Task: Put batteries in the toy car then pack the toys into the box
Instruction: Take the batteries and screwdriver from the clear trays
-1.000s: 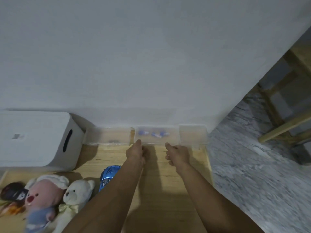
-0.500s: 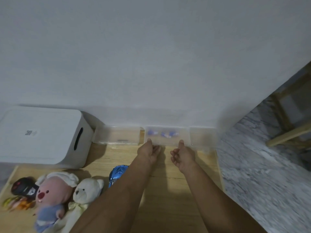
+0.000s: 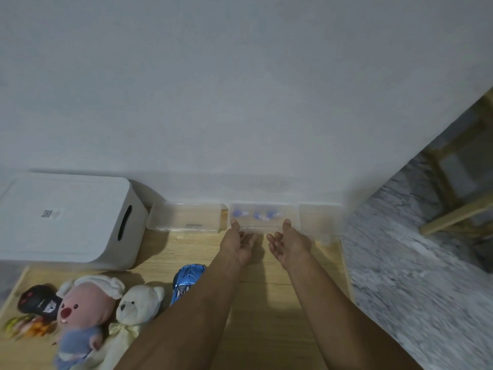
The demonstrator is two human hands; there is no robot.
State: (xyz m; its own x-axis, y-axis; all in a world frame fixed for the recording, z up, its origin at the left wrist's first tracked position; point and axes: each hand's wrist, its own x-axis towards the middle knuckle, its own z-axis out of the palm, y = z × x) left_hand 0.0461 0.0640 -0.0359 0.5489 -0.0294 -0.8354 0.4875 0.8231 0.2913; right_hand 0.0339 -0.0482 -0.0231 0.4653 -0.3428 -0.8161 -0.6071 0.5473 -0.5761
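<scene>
palms turned up, fingers uncurled, thumbs on battery case (image 3: 264, 217)

Both bare forearms reach forward side by side over the wooden table (image 3: 266, 303), toward its far edge. The left hand (image 3: 240, 243) and right hand (image 3: 289, 243) lie near each other but apart, palms turned inward and up, fingers loosely curled and holding nothing. Each thumb points forward to the far edge; contact there cannot be told.
</scene>
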